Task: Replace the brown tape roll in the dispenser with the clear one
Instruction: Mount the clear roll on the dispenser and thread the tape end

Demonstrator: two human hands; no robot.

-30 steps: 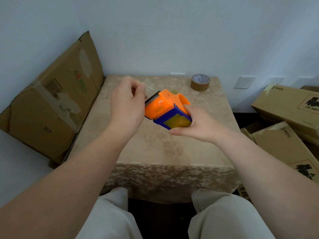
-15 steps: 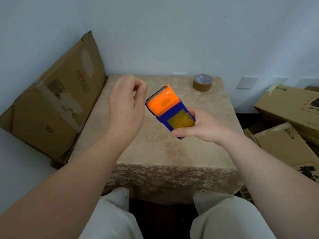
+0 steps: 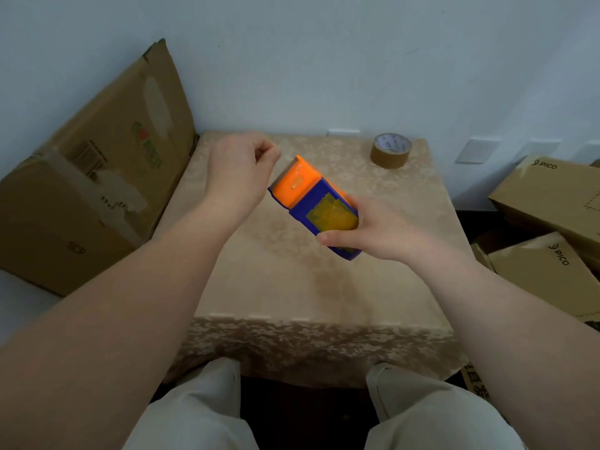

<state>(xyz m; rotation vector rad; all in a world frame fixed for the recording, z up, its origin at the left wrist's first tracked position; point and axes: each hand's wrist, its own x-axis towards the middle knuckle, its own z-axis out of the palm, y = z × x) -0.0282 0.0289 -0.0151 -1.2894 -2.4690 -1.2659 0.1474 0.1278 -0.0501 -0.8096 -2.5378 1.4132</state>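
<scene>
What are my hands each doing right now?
Left hand: fingers pinched together; whether they hold anything cannot be told.
Right hand: closed on the orange and blue plastic tape dispenser.

Table [image 3: 311, 287] top lying mostly bare; only a brown tape roll [image 3: 391, 151] sitting at the far right corner, well apart from the middle. Above the centre, the dispenser [image 3: 315, 203] and both hands [image 3: 240, 177] [image 3: 376, 232] are taking up the air space, leaving open surface beneath and toward the near edge. A big cardboard box [image 3: 97, 177] leaning against the left side is blocking that flank. Stacked boxes [image 3: 548, 228] are crowding the right side. Wall closing the far edge; knees sitting under the near edge.
</scene>
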